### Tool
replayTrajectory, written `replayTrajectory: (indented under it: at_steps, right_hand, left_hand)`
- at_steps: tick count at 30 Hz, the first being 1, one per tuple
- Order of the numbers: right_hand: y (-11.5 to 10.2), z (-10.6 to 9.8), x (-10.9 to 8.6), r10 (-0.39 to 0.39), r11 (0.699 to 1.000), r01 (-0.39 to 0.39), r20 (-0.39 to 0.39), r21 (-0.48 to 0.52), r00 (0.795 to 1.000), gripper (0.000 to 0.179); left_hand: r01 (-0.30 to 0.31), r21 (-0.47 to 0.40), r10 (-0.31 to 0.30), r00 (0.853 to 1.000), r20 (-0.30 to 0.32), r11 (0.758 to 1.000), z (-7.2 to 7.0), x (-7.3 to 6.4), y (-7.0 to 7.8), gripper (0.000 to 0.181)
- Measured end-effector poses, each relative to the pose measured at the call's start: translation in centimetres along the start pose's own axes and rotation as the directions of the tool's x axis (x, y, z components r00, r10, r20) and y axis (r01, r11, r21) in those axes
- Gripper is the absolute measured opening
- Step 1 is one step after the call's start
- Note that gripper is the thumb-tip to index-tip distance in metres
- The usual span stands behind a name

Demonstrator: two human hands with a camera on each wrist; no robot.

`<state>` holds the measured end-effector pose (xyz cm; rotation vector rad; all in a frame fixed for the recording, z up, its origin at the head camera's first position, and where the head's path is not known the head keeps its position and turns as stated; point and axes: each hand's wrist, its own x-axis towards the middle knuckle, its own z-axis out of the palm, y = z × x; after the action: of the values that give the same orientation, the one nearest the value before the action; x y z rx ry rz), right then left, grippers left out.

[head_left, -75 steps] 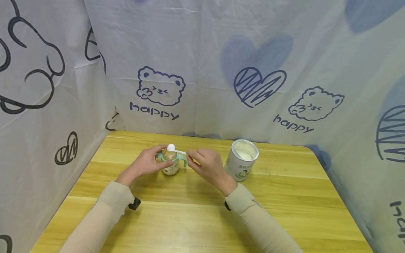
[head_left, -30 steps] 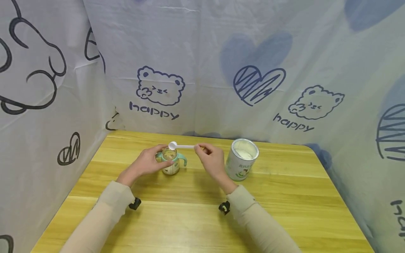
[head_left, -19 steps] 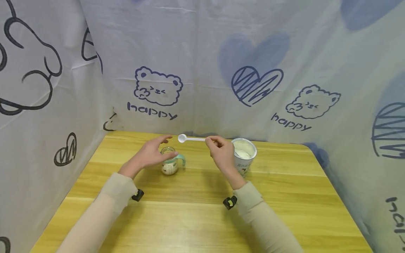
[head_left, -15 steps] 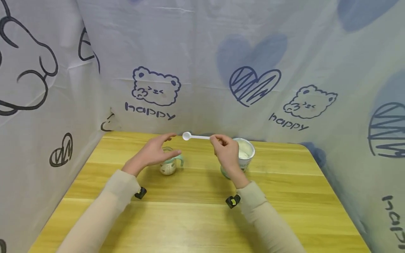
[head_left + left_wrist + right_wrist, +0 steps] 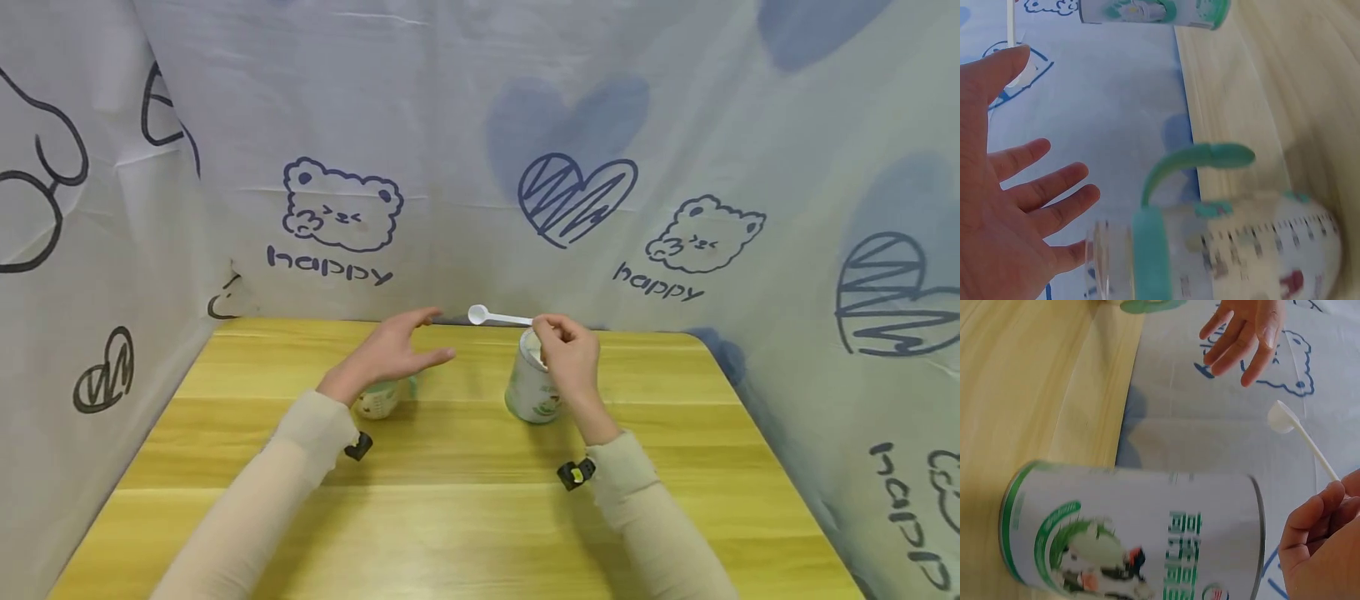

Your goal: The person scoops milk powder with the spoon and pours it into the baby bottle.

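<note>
In the head view my left hand [image 5: 386, 350] hovers over the baby bottle [image 5: 377, 403], thumb and fingers spread, holding nothing. It hides much of the bottle. The left wrist view gives the bottle [image 5: 1254, 250] more fully: clear walls, a measuring scale, pale contents, a green collar and handle. My right hand [image 5: 573, 354] pinches the handle end of a white measuring scoop [image 5: 478, 314], its bowl pointing left. Just below that hand stands an open white-and-green milk powder tin [image 5: 531, 392], partly covered by it. In the right wrist view the scoop bowl [image 5: 1282, 419] looks empty.
Bottle and tin stand apart on a wooden table [image 5: 450, 517]. Behind and beside it hangs a pale printed cloth [image 5: 450, 233] with hearts and bears, close along the back edge. Black bands are on both wrists.
My left hand has let go of the bottle and risen above it. The scoop, held over the bottle before, has been lifted away rightward by my right hand. The view has turned right.
</note>
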<state>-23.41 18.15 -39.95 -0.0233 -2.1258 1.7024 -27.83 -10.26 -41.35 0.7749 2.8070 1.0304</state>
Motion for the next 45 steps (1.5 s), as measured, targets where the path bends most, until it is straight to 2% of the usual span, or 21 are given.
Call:
replayTrajectory:
  at_steps: [9,24,32,39,45]
  right_hand:
    - [0.0,-1.6,0.3,0.031,0.999,-0.033,-0.061,-0.024,0.998,0.018]
    - [1.0,-3.9,0.4,0.055,0.998,-0.059,-0.119,-0.032,0.991,0.019]
    - [1.1,-4.9,0.4,0.052,0.998,-0.055,-0.136,-0.024,0.989,0.018]
    - [1.6,-5.8,0.6,0.056,0.996,-0.065,-0.153,-0.056,0.987,0.018]
    - [1.9,-6.6,0.6,0.044,0.995,-0.057,-0.162,-0.076,0.986,0.018]
  left_hand:
    - [-0.008,-0.028,0.009,1.0,0.019,1.0,0.7,1.1,1.3,0.086]
    - [-0.06,-0.058,0.062,0.997,0.037,0.997,2.3,3.1,3.3,0.085]
    - [-0.048,-0.082,0.053,0.997,0.062,0.995,3.3,3.8,4.2,0.085]
    - [-0.074,-0.086,0.08,0.994,0.07,0.993,4.0,4.4,4.9,0.084]
    - [-0.054,-0.087,0.062,0.994,0.092,0.995,4.8,4.7,5.5,0.086]
